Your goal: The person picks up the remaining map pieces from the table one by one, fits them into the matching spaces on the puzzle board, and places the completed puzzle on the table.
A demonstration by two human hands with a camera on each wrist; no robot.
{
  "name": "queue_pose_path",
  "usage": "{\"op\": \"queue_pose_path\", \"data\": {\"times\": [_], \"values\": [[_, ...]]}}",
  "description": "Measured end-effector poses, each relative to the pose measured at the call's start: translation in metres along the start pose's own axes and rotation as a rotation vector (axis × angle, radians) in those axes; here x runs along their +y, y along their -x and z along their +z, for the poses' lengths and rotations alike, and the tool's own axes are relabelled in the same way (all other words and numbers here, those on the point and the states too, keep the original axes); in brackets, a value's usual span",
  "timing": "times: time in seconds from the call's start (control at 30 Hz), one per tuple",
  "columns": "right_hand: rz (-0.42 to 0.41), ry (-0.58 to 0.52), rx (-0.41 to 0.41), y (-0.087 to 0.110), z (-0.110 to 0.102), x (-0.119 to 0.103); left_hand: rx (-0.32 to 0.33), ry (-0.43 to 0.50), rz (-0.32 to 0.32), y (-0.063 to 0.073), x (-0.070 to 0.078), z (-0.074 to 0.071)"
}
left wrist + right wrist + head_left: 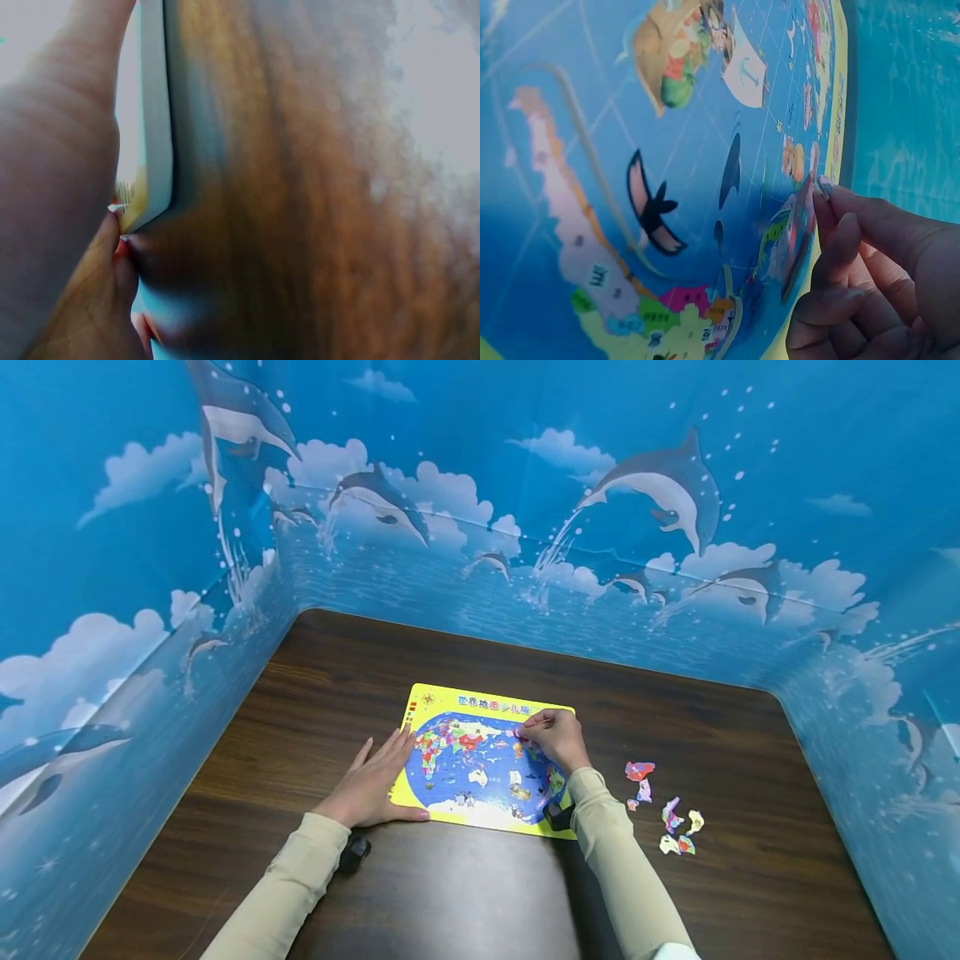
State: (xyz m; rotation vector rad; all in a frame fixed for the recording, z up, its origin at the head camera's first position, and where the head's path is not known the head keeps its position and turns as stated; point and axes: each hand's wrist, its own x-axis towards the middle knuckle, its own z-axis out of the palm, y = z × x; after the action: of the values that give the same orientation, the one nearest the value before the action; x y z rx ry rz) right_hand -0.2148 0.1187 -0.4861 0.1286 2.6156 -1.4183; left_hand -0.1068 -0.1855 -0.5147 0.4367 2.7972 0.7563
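Board: yellow-bordered world map (450, 781), flat on the dark wood-grain desk (262, 760), roughly centered, printed title along the far edge.

Left hand (375, 787): fingers straight and spread, lying at the board's left edge, thumb along the near-left corner. Nothing gripped. Left wrist view mostly shows desk and the board's edge, blurry.

Right hand (557, 737): over the upper-right part of the map. Thumb and index pinched together on a small pinkish puzzle piece (519, 732), other fingers curled in. Right wrist view has the piece tilted up, close to edge-on; can't tell if it touches the board.

Loose pieces, right of the board on the desk: red one (640, 771) with two more just beside it, then a near-right cluster incl. a purple-and-white one (671, 814).

Dark wrist camera (354, 854) by the left wrist. Blue dolphin backdrop (420, 585) surrounds the desk's far side and flanks.
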Motion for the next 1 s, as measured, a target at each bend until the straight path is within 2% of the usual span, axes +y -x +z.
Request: {"op": "queue_pose_path", "data": {"times": [0.3,0.6,1.0], "values": [[0.062,0.011,-0.002,-0.002,0.003,-0.003,-0.010,-0.023,-0.020,-0.001,-0.003,0.003],[0.032,0.029,0.019,-0.001,0.005,-0.005,-0.001,-0.009,0.004,0.000,-0.001,0.002],[0.020,0.119,0.039,0.001,0.009,-0.011,0.002,-0.009,0.002,0.000,-0.003,0.003]]}}
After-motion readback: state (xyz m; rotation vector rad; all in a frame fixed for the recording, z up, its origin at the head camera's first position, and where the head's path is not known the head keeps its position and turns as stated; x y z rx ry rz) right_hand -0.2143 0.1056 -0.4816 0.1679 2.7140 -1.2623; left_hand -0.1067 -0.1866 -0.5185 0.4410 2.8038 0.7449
